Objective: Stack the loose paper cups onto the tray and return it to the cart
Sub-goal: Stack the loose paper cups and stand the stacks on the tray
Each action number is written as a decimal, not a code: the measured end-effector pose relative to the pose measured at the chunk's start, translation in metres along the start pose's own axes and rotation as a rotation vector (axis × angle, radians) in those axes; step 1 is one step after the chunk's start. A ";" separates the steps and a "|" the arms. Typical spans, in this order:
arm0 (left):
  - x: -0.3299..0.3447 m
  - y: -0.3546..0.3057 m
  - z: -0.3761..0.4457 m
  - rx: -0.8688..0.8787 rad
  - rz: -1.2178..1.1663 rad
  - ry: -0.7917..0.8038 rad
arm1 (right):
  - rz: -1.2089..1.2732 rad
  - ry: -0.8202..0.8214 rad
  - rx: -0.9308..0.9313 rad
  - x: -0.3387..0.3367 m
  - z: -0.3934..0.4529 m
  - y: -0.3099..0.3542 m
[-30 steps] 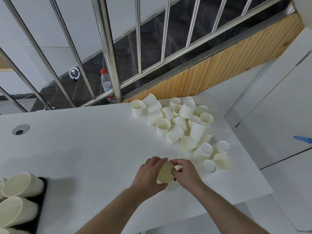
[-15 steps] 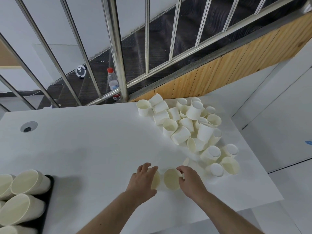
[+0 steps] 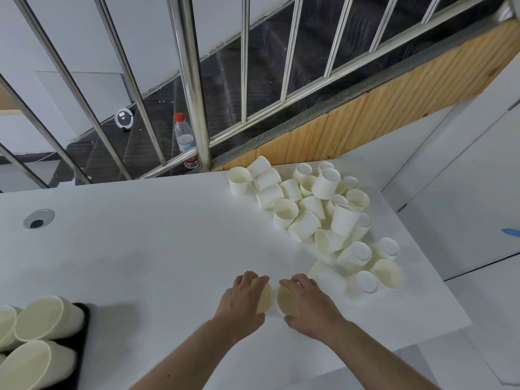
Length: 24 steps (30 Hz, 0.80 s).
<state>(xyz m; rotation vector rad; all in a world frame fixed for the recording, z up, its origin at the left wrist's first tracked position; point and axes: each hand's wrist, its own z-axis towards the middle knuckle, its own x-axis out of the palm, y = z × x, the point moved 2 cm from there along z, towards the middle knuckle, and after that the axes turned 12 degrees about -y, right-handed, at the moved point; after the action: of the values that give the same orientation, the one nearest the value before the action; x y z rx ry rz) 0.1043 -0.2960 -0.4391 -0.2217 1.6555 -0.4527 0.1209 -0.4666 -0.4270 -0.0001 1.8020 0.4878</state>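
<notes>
Two cream paper cups, lying on their sides on the white desk at near centre, mouths facing each other, almost touching; long axes run left-right, in line.
Left cup [image 3: 264, 298]: gripped by left hand [image 3: 242, 301], fingers curled over its wall.
Right cup [image 3: 287, 301]: gripped likewise by right hand [image 3: 309, 302].
Loose cup pile [image 3: 323, 215]: far right.
Black tray [image 3: 80, 344] holding stacked cups: near left, nearer the left hand.

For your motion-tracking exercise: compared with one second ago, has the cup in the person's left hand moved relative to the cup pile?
Yes. The left hand has drawn its cup leftward, away from the cup pile and apart from the right hand's cup.
</notes>
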 end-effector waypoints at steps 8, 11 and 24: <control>-0.009 0.012 0.000 0.051 -0.036 -0.020 | 0.055 -0.117 0.088 -0.002 -0.003 0.004; -0.013 0.016 -0.010 0.057 -0.032 -0.020 | 0.061 -0.124 0.101 -0.001 -0.013 0.008; -0.023 0.029 -0.131 -0.074 -0.071 -0.171 | 0.108 -0.156 -0.040 0.014 -0.077 0.064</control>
<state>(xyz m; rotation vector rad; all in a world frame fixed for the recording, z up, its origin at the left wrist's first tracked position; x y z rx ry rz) -0.0182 -0.2387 -0.4199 -0.3654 1.5014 -0.4154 0.0291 -0.4298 -0.4036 0.1052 1.6453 0.5847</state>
